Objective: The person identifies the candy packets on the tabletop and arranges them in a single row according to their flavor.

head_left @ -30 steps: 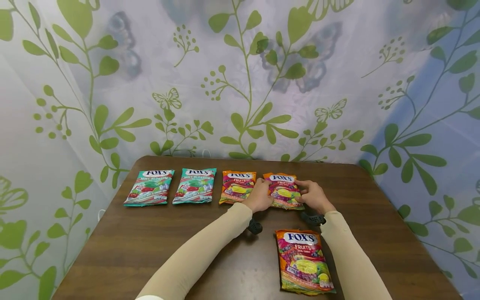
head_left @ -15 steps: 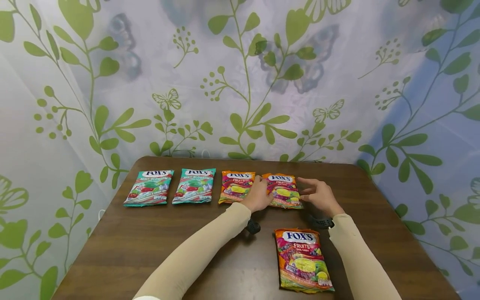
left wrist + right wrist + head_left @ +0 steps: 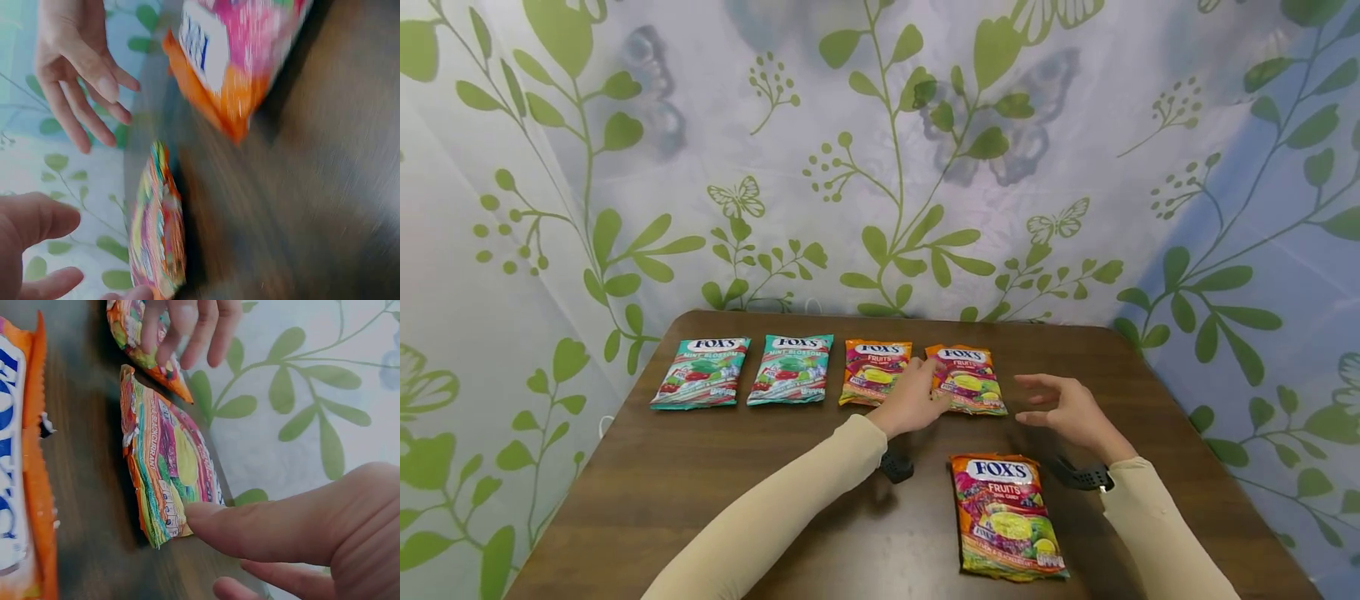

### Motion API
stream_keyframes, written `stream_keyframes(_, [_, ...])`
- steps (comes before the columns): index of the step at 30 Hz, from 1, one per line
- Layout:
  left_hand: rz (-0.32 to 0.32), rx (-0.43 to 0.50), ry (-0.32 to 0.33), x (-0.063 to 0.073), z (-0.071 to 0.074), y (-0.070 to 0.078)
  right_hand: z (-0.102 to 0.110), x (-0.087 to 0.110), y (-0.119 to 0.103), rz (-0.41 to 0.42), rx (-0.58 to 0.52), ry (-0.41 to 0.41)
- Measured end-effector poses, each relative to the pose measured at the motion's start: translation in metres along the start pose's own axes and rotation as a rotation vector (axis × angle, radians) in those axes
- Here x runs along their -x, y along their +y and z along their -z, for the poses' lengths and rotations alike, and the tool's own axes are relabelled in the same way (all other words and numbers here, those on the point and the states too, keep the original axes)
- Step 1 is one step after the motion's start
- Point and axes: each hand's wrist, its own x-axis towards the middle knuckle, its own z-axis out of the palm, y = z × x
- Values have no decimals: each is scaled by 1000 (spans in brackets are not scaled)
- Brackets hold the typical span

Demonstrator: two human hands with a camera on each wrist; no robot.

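Note:
In the head view, my left hand [image 3: 913,400] hovers at the left edge of an orange Fox's Fruits candy bag [image 3: 970,385], its fingers loosely bent and holding nothing. Another Fruits candy bag [image 3: 868,371] lies just left of that hand, partly covered by it. To the right, my right hand [image 3: 1071,412] is apart from the bags, thumb and fingers spread. The left wrist view shows the upright bag edge [image 3: 157,231] beyond my left thumb. A larger Fruits candy bag [image 3: 1007,517] lies nearer me, between the forearms.
Two teal Fox's Mint Blossom bags [image 3: 702,372] lie at the left of the same row. The brown wooden table [image 3: 715,483] ends at a patterned leaf curtain [image 3: 820,167] behind.
My right hand has let go of the right-hand small Fruits bag and moved right and toward me. My left hand has drawn slightly back from it. The bags stay nearly in place.

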Motion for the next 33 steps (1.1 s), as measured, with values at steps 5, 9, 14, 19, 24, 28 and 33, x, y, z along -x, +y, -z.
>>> stream_keyframes(5, [4,58,-99,24,2,10,2,22,2,-1,-38,-24])
stream_keyframes(9, [-6,48,-153,51,16,35,-1,39,5,-32,-70,-47])
stream_keyframes(14, [15,107,-212,77,28,60,-5,56,13,-61,-135,-86])
stream_keyframes(19, [91,183,-237,97,32,73,-9,70,17,-113,-209,-98])
stream_keyframes(24, [152,286,-264,110,25,73,-13,83,21,-142,-294,-123])
stream_keyframes(28, [186,368,-282,116,19,75,-14,93,23,-123,-364,-152])
stream_keyframes(33, [204,427,-314,122,13,80,-16,102,22,-153,-413,-180])
